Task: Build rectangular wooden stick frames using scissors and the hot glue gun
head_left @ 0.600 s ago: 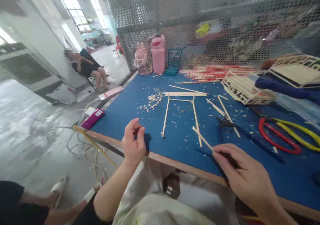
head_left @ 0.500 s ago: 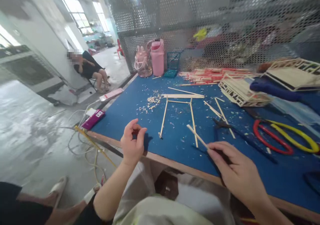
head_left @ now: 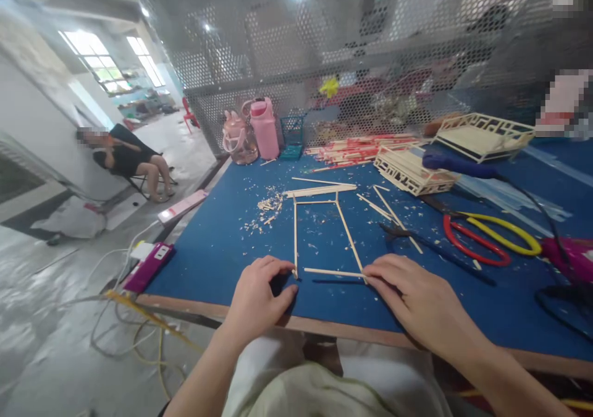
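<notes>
A frame of thin wooden sticks (head_left: 319, 219) lies on the blue table (head_left: 222, 244), two long legs joined by a short crossbar at the far end. My left hand (head_left: 259, 296) rests on the table with fingertips pressed on the near end of the left leg. My right hand (head_left: 412, 296) pinches a short wooden stick (head_left: 333, 273) by its right end. That stick lies crosswise between the near ends of the two legs.
Wood chips (head_left: 266, 207) lie behind the frame. Red and yellow handled cutters (head_left: 486, 238), dark pliers (head_left: 403, 231), a glue gun (head_left: 456, 164), stick-built trays (head_left: 414, 170), a red stick pile (head_left: 361, 148) and pink bottles (head_left: 264, 130) stand beyond. A seated person (head_left: 127, 160) is far left.
My right hand has brought the short stick down from the air and laid it across the frame's near ends. My left hand dropped from a raised pinch onto the table.
</notes>
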`<state>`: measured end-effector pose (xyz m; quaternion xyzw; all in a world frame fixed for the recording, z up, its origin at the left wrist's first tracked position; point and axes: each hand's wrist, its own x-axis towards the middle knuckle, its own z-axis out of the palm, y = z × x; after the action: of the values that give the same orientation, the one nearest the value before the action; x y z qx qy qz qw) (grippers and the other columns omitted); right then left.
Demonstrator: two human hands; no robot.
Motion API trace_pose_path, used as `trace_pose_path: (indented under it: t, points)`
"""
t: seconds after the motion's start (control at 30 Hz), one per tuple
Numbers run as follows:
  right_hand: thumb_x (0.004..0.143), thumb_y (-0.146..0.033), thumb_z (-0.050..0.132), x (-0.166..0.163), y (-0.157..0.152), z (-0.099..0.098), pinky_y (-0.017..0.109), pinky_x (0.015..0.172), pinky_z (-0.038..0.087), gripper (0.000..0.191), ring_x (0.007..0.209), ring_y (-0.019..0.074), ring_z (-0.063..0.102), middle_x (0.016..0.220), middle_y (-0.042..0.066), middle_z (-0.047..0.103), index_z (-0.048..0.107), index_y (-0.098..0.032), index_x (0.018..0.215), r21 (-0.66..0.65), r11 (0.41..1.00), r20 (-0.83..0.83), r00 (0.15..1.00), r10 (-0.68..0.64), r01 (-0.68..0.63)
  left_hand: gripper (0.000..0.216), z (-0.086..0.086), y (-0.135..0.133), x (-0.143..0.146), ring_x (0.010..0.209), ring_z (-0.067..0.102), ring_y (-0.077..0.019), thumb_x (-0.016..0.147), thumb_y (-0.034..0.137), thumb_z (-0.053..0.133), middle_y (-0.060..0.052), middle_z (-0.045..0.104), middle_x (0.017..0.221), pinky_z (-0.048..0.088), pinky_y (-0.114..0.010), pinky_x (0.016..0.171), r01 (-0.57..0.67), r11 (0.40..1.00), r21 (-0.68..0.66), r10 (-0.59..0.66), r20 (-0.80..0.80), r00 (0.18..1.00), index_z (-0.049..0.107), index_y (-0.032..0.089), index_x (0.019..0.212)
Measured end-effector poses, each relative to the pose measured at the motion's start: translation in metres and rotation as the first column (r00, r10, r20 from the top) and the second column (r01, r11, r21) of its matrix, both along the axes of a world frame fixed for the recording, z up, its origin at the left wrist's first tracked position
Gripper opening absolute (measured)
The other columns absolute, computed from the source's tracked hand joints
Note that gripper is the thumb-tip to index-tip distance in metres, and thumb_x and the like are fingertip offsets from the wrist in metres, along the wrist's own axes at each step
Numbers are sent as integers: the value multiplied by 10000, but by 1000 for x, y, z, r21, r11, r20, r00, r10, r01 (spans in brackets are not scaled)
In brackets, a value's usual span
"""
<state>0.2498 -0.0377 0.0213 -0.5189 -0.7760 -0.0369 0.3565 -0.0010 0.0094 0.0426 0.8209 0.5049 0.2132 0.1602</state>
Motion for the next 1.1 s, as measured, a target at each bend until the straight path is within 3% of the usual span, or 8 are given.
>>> trace_pose_path:
  t: [0.2, 0.5, 0.97, 1.1]
  points:
    - [952, -239, 417, -11, 10, -1, 231, 591, 514, 254, 720, 139, 667, 805, 27, 686, 648, -228, 846, -75, 997, 10, 999, 36, -35, 175, -1, 2, 1, 833, 628, -205, 769, 220, 660, -20, 694, 875, 480, -361, 740, -5, 1000, 13, 5, -7, 1000, 696, 249, 938]
    - [971, -258, 353, -7, 6, -10, 234, 532, 478, 333, 699, 155, 639, 820, 66, 673, 645, -207, 820, -29, 1000, 168, 986, -7, 12, 116, -8, 4, 1, 804, 614, -198, 840, 265, 606, -24, 693, 842, 451, -369, 726, 26, 999, 35, -26, -11, 1000, 718, 241, 857]
    - [942, -249, 423, -10, 8, -6, 243, 522, 436, 301, 644, 150, 612, 704, 33, 634, 677, -216, 783, -119, 992, 143, 989, -30, 47, 131, -6, 9, 2, 796, 617, -187, 836, 262, 601, -23, 698, 849, 463, -347, 719, 63, 998, 28, -63, -3, 998, 727, 248, 870]
    - [893, -218, 477, -5, 4, 0, 281, 600, 494, 211, 723, 176, 635, 797, 53, 664, 660, -196, 995, -145, 989, 61, 998, 7, 2, 129, -6, 11, 0, 795, 624, -192, 832, 271, 596, -23, 699, 846, 477, -347, 726, 84, 996, 25, -84, -3, 996, 717, 249, 869]
